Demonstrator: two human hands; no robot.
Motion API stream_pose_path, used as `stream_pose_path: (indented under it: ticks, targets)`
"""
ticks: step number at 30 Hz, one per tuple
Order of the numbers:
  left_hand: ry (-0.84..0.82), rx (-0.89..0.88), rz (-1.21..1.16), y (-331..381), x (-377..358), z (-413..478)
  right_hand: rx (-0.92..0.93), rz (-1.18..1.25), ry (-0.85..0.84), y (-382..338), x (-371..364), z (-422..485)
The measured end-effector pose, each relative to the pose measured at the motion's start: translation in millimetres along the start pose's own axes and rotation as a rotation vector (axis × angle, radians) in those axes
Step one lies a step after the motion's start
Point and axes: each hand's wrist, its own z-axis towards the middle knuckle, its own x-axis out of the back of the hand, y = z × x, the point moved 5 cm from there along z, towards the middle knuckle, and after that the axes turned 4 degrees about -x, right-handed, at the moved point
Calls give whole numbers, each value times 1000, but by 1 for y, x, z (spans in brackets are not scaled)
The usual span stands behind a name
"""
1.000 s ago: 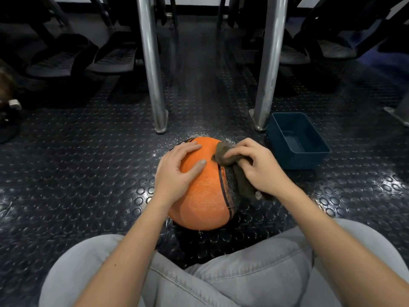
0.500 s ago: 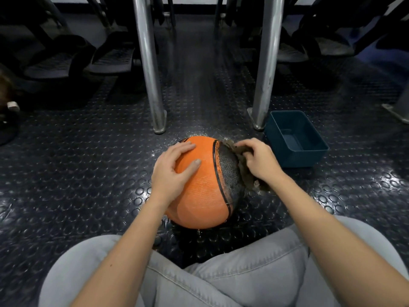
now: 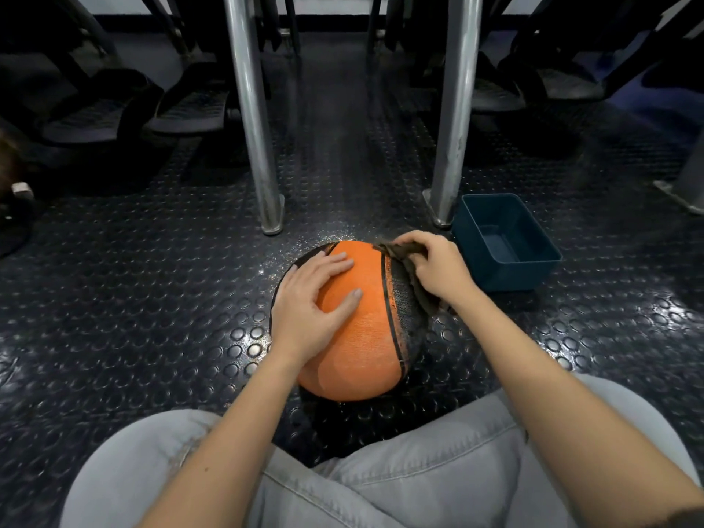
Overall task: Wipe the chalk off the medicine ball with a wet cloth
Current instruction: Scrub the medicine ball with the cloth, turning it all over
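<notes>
there, right hand (image 3: 438, 270) presses cloth (image 3: 409, 261) on ball (image 3: 365, 329).

Left of left hand (image 3: 310, 299): wide stretch of dark studded rubber floor (image 3: 133, 318), room to swing out. Btwn hands: orange and black textured medicine ball (image 3: 362, 337), filling the gap. Just right of right hand (image 3: 438, 270), w/ dark brown cloth (image 3: 421, 297) pinched in it: dark teal rectangular plastic tub (image 3: 506, 278), blocking a sideways sweep. Beyond fingertips: two upright shiny metal posts (image 3: 253, 127), floor lane btwn them; right-side post's foot just beside tub. Behind wrists: pale grey denim legs (image 3: 419, 478) closing off near side.
</notes>
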Motion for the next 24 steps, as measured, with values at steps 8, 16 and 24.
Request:
stream_pose_path:
  ticks: [8,16,24]
  targets:
    - [0,-9,-45,-5,8,-3,169,-20,-102,-28,-8,0]
    - [-14,13,-44,-7,9,-1,158,96,-132,-53,-12,-5]
    - [-39,6,-68,-4,6,1,-290,45,-119,30,-15,4]
